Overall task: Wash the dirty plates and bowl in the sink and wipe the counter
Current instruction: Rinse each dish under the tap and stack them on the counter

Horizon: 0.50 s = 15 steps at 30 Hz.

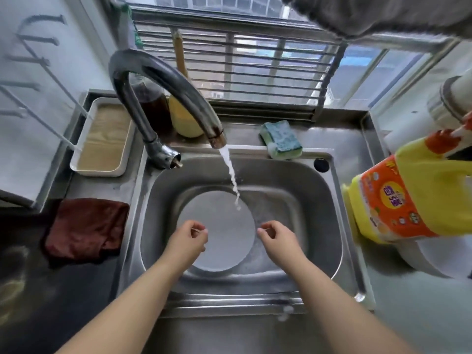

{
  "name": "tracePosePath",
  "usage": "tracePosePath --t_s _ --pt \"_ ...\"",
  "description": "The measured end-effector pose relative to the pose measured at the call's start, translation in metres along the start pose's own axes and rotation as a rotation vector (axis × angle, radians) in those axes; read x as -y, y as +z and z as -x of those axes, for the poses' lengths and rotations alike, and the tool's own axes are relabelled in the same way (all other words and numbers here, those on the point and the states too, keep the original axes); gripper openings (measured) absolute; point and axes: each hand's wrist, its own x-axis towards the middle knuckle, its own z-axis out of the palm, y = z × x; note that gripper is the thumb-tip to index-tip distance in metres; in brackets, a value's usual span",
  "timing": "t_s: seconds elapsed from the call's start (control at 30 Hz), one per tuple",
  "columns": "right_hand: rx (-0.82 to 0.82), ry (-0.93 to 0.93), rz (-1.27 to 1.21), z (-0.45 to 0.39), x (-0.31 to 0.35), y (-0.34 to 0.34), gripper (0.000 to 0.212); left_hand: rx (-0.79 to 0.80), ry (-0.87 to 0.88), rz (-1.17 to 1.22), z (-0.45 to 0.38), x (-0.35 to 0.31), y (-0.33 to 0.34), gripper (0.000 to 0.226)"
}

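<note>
plate (224, 226): flat in sink (319, 200), under tap stream
left hand (187, 238): fingers loosely curled, holding nothing, over plate's left edge
right hand (277, 237): fingers likewise, beside right edge

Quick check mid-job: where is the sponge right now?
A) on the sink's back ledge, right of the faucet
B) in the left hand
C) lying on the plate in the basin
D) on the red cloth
A: the sponge sits on the ledge behind the sink, right of the faucet; neither hand holds it.

left hand (187, 240) and right hand (277, 237) forward, fingers loosely curled
</note>
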Motion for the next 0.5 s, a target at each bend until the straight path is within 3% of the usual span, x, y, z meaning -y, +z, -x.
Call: tracePosePath --t_s 0.23,0.4,0.5 --pt "-0.079 0.051 -0.175 0.011 -0.025 -0.035 0.019 0.111 0.010 -0.010 -0.004 -0.027 0.039 0.005" --pt "0.050 0.088 -0.096 -0.006 -0.039 -0.030 0.020 0.052 -0.070 0.003 -0.001 -0.025 0.046 0.005" --pt "0.125 0.072 0.030 -0.029 -0.037 -0.011 0.031 -0.041 -0.130 0.064 -0.002 -0.017 0.038 0.006"
